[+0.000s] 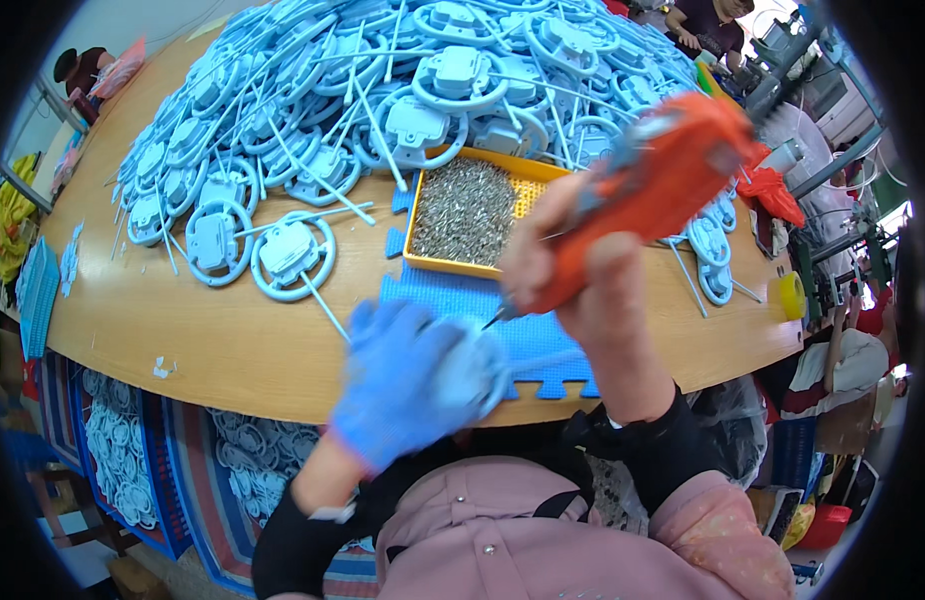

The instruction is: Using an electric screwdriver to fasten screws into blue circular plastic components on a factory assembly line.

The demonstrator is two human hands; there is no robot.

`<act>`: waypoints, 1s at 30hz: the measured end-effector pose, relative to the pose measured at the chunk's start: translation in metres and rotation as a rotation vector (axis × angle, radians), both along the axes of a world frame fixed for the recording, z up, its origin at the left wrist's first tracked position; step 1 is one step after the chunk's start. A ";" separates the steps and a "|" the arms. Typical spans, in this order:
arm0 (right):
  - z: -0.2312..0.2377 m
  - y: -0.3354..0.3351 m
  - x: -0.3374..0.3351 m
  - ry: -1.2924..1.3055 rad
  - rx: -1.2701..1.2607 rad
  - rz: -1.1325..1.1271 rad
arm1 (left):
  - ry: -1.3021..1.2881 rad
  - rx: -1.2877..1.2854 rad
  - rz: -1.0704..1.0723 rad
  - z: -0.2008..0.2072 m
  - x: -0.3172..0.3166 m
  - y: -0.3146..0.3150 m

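Observation:
My left hand point(391, 385), in a blue knit glove, grips a light blue plastic ring-shaped part point(473, 375) over the near edge of a blue foam mat point(543, 340). My bare right hand point(573, 255) is wrapped round an orange electric screwdriver point(651, 190), blurred by motion. Its dark bit points down and left, close to the far side of the held part; whether it touches cannot be made out. Just beyond the mat stands a yellow tray point(453, 266) full of small metal screws point(465, 208).
A large heap of similar light blue parts point(413, 125) with thin rods covers the back of the wooden table point(183, 310). A yellow tape roll point(792, 296) lies at the right edge. Blue crates point(168, 490) of parts stand below left. Other people point(713, 30) sit farther off.

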State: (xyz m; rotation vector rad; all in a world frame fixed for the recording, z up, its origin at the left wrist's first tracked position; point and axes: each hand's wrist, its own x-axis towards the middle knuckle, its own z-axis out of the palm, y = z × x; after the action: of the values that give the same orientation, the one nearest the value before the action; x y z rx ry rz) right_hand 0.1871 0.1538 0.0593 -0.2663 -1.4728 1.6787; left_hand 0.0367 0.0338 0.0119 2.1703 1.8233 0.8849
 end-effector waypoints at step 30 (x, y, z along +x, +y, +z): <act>-0.031 0.064 0.041 0.038 0.048 -0.322 | 0.259 -0.077 0.252 -0.010 -0.097 0.008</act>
State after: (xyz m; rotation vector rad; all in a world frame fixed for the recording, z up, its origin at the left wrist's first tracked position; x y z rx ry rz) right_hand 0.2285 0.2173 0.0278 -0.4192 -1.3593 1.3809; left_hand -0.0602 0.0415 0.0016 2.1226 2.2520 0.5839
